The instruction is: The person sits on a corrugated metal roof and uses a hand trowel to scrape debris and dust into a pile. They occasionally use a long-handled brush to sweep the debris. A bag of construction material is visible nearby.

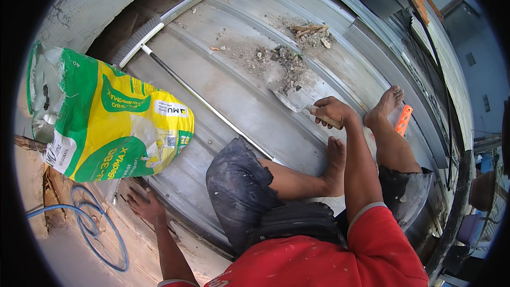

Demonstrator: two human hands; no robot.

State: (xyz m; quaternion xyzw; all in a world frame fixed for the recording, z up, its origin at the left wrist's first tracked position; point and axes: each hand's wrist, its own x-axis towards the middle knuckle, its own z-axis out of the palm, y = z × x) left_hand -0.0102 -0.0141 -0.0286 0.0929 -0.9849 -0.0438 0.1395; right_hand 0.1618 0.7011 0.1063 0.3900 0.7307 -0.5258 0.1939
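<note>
A ribbed grey sheet-metal roof slopes under the person, who sits on it barefoot with a cracked plaster wall at the far left and building edges dropping away to the right. The right hand is closed around the wooden handle of a trowel, whose blade points up and to the left of the hand, its tip resting at the near edge of a pile of rubble and dust; a second heap of broken bits lies further beyond it. The left hand is spread flat, palm down, on the concrete ledge at the roof's edge, gripping nothing and apparently propping the body. Just above that hand lies a green and yellow cement sack, its top torn open, and below and left of the hand a blue hose loops on the ledge. A long-handled broom lies across the ribs, well left of the right hand, and an orange-handled tool sits just right of it beside the right foot. The risks seem to be these: the metal is sloped and dusty, so a bare foot or the bracing hand could slip; a hard push of the trowel could scatter grit down the ribs rather than gather it; and the blade could scratch or dent the thin sheet.
</note>
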